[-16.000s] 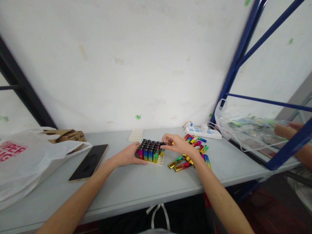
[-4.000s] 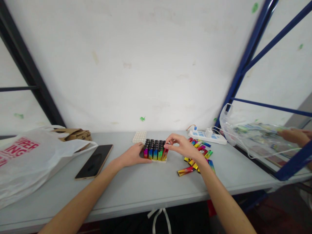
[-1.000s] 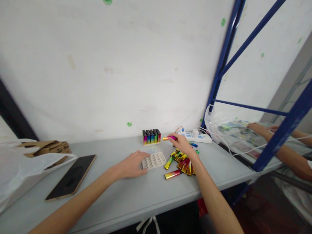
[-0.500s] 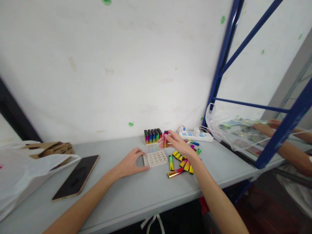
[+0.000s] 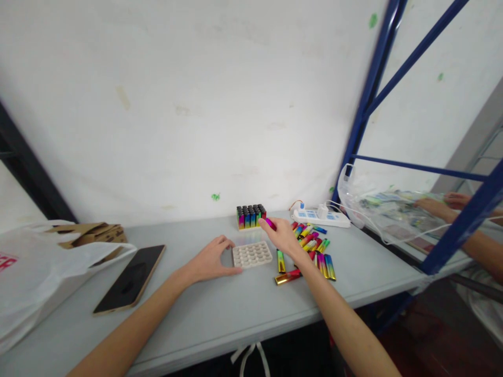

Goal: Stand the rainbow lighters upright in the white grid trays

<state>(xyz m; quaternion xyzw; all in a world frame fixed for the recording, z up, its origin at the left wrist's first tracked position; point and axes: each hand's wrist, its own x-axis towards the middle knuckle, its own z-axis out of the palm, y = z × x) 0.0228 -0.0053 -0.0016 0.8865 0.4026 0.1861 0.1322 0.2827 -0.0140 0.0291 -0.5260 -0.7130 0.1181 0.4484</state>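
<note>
A pale tray (image 5: 252,255) with rows of round holes lies on the table. My left hand (image 5: 214,260) grips its left edge, thumb at the near corner and fingers at the far one. Above the tray's far right corner, my right hand (image 5: 282,235) is closed on a shiny magenta lighter (image 5: 270,223), slanted and partly hidden by the fingers. Several metallic rainbow-coloured lighters (image 5: 281,261) lie loose in a pile to the right of the tray. Behind it, a block of lighters with dark tops (image 5: 250,217) stands upright in close rows.
A phone (image 5: 129,280) and a white plastic bag (image 5: 51,283) with brown cardboard (image 5: 92,235) are on the left. At the back right lies a power strip (image 5: 323,217) with cables. A blue metal frame (image 5: 353,133) rises there; another person's arm (image 5: 481,246) shows beyond it.
The lighter in my right hand has gone from upright to slanted, and the hand has turned over it. My left hand stays at the tray. The view has shifted slightly.
</note>
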